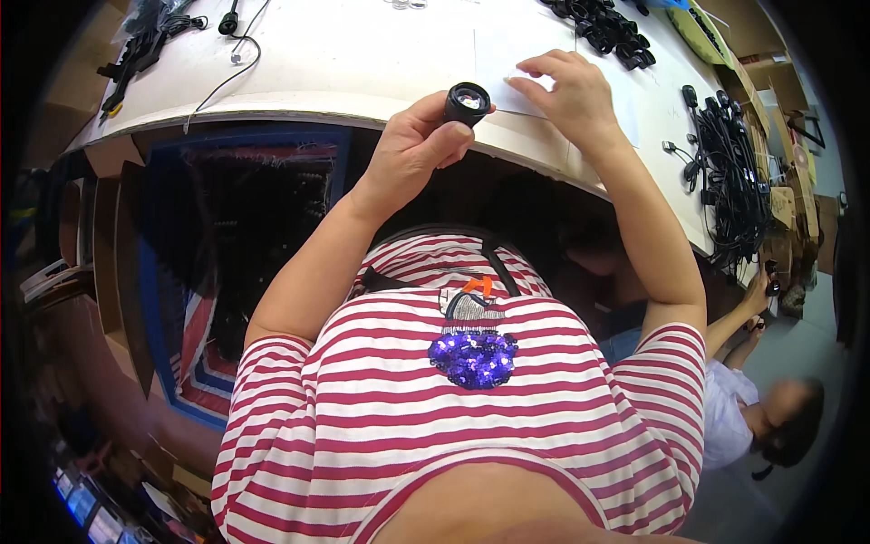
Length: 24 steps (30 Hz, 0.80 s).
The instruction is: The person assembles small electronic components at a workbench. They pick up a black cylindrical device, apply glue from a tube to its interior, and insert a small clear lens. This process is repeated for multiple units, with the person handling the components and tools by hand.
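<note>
My left hand [415, 150] holds a small black cylindrical lens piece [467, 102] with a glass front, raised just in front of the white table's edge [299, 100]. My right hand [562, 91] rests on the table, its fingertips pinching the corner of a white sheet [507, 54] lying flat there. The two hands are close together, the lens piece just left of the right hand's fingers.
Black cables and small black parts lie at the table's far left [149, 41], top middle [607, 27] and right side [725, 163]. A dark bin with a blue rim [245, 218] stands under the table on the left. Another person [770, 408] sits low at the right.
</note>
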### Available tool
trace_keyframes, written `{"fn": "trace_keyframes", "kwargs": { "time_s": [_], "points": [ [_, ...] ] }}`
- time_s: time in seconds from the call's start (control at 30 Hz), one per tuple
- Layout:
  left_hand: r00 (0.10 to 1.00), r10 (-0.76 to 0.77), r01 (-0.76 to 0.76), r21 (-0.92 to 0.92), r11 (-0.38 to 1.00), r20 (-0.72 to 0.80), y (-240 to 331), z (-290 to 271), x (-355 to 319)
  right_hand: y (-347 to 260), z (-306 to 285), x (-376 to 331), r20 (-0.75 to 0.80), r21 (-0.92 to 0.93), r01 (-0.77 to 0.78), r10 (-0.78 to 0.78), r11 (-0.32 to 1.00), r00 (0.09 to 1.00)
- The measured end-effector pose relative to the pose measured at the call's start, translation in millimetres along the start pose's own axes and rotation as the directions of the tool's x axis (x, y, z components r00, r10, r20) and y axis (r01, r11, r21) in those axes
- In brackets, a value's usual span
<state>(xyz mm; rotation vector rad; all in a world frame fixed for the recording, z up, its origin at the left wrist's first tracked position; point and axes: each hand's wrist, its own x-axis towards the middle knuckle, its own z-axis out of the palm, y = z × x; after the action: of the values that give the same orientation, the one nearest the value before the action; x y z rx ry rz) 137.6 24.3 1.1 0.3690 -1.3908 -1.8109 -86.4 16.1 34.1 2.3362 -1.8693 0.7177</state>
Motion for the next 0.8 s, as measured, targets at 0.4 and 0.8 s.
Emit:
{"fn": "trace_keyframes", "kwargs": {
  "time_s": [0.4, 0.8],
  "points": [
    [0.999, -0.035, 0.032, 0.132, 0.991, 0.024, -10, 21, 17, -33, -54, -18, 0.046, 0.638, 0.085, -0.148, 0.765, 0.988],
    [0.987, -0.158, 0.151, 0.159, 0.976, 0.034, -16, 34, 23, -25, -74, -32, 0.244, 0.576, -0.098, -0.056, 0.811, 0.968]
  ]
}}
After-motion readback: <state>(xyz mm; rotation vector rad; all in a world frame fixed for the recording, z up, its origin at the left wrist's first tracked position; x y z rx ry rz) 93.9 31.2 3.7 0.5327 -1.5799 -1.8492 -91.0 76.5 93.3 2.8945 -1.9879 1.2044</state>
